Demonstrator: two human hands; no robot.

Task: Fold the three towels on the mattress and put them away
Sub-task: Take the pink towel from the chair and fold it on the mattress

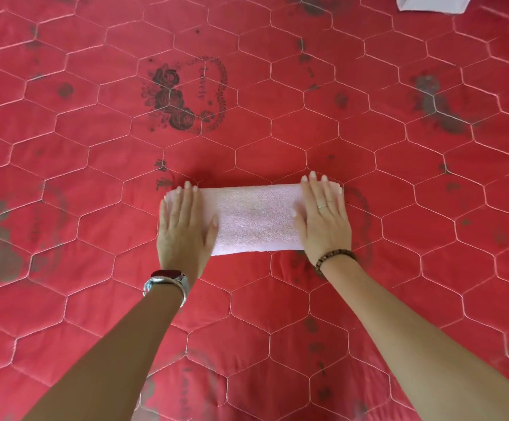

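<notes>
Head view, single frame.

- Mattress (95, 147): red quilted cover, pale hexagon stitching, dark faded prints. It filled the whole view.
- Towel (254, 218): pink, folded into a narrow band. It lay flat on the mattress at frame centre, with its long axis running 9 to 3 o'clock. The near long edge looked rounded, like a fold.
- Left hand (183, 226): palm down on the towel's 9 o'clock end, fingers straight and together, pointing to 12 o'clock. It pressed flat and gripped nothing. The thumb lay out toward 3 o'clock on the terry. The fingertips reached the far edge.
- Right hand (323, 220): palm down on the 3 o'clock end, fingers straight and slightly spread, pointing to 12 o'clock. It also pressed flat without gripping. The fingertips passed just over the far edge.
- The middle stretch of the towel between the hands was uncovered.
- Watch (168, 284) on the left wrist. Bead bracelet (335, 258) on the right wrist. Ring (322, 205) on a right finger.
- Rose print (174, 98) at 11 o'clock from the towel, well apart from it.
- White cloth (429, 4) at 1 o'clock, cut off by the top frame edge. I could not tell what it was.
</notes>
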